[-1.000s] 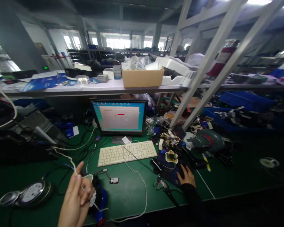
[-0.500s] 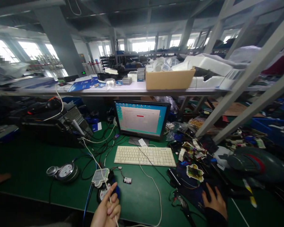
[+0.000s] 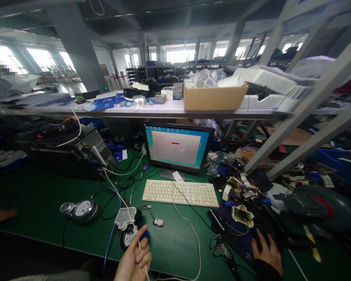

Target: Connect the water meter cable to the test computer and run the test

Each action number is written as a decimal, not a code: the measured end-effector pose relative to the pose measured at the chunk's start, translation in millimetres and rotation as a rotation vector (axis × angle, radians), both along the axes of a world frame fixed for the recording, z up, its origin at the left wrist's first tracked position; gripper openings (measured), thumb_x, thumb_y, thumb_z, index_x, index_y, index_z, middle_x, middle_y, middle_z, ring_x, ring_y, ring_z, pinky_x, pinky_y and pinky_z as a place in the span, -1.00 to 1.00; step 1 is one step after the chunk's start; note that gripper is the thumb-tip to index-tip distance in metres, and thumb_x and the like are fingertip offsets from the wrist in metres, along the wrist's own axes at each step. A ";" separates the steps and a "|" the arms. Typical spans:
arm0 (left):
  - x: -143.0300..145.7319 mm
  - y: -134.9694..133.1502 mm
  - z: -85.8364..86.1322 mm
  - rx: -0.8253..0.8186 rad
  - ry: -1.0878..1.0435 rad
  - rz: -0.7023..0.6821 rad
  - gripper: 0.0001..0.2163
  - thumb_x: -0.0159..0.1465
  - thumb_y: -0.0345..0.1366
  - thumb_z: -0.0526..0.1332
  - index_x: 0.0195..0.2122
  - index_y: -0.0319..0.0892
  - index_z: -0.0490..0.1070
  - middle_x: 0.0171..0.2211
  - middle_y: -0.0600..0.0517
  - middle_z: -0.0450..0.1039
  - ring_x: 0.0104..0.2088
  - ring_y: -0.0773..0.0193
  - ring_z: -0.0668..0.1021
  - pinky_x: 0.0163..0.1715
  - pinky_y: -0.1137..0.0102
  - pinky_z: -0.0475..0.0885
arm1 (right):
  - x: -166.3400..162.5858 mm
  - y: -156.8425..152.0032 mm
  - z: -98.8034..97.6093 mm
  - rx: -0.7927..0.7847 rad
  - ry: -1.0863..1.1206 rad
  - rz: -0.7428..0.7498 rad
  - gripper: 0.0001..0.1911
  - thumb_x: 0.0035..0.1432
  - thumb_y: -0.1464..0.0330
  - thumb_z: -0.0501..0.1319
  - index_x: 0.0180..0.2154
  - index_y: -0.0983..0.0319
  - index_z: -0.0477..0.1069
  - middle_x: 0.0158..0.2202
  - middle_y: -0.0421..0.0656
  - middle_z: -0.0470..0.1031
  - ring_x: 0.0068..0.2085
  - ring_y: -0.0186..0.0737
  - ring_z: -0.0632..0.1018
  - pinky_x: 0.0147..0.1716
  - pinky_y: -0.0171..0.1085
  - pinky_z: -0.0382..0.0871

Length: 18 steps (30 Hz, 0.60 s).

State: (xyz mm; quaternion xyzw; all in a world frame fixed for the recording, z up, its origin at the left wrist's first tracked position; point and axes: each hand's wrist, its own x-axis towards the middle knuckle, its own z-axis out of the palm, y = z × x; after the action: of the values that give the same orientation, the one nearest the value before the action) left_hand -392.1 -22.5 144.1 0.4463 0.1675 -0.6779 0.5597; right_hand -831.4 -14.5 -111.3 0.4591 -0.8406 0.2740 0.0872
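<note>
Dim interior, blown-out glare from far windows (image 3: pixel 178 56), glowing monitor (image 3: pixel 177 147), wide-angle bending and blur at edges.

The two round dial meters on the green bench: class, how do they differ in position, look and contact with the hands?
The silver round meter lies farther left, uncovered, dial fully visible; the blue-bodied round meter lies nearer, partly covered by a white plastic module. The left hand, pinching a white wire, is beside the blue one; nothing touches the silver one. Both have white dial faces.

text: none legible | monitor (image 3: pixel 177 147) screen: too blurred to read
</note>
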 end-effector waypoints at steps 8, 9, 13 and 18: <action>0.7 0.2 -0.1 0.002 0.000 -0.002 -0.75 0.41 -0.32 -0.08 -0.16 -0.30 0.36 -0.64 0.23 0.11 -0.83 0.63 0.12 -0.81 0.67 -0.08 | 3.0 0.4 -0.1 -0.012 -0.025 -0.025 -0.37 0.19 0.02 -0.12 0.13 0.18 0.35 0.16 0.08 0.29 0.09 0.22 0.43 0.02 0.14 0.34; 0.5 0.1 0.0 -0.001 0.000 -0.001 -0.75 0.41 -0.32 -0.08 -0.16 -0.30 0.36 -0.64 0.23 0.11 -0.83 0.63 0.12 -0.81 0.67 -0.08 | 1.5 0.7 -1.8 -0.006 -0.031 -0.030 -0.37 0.19 0.02 -0.11 0.13 0.16 0.34 0.16 0.07 0.29 0.09 0.22 0.43 0.02 0.14 0.34; 0.3 0.2 0.1 0.001 0.001 -0.002 -0.76 0.40 -0.34 -0.07 -0.16 -0.30 0.36 -0.64 0.23 0.11 -0.83 0.62 0.12 -0.82 0.66 -0.07 | -10.3 1.8 -12.9 0.045 -0.031 -0.010 -0.34 0.17 -0.01 -0.11 0.12 0.20 0.35 0.18 0.10 0.26 0.08 0.25 0.43 -0.01 0.14 0.37; 2.2 2.0 -1.6 0.007 0.007 0.010 -0.76 0.40 -0.34 -0.06 -0.15 -0.30 0.36 -0.64 0.23 0.11 -0.83 0.62 0.12 -0.82 0.66 -0.07 | -20.1 1.1 -20.0 0.054 -0.004 0.025 -0.33 0.17 0.00 -0.11 0.09 0.26 0.39 0.19 0.15 0.25 0.07 0.27 0.44 -0.02 0.13 0.38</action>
State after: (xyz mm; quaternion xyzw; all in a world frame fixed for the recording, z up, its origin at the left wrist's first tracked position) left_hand -389.9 -20.6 142.6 0.4450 0.1741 -0.6762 0.5607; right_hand -851.5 -13.4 -131.2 0.4713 -0.8420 0.2530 0.0697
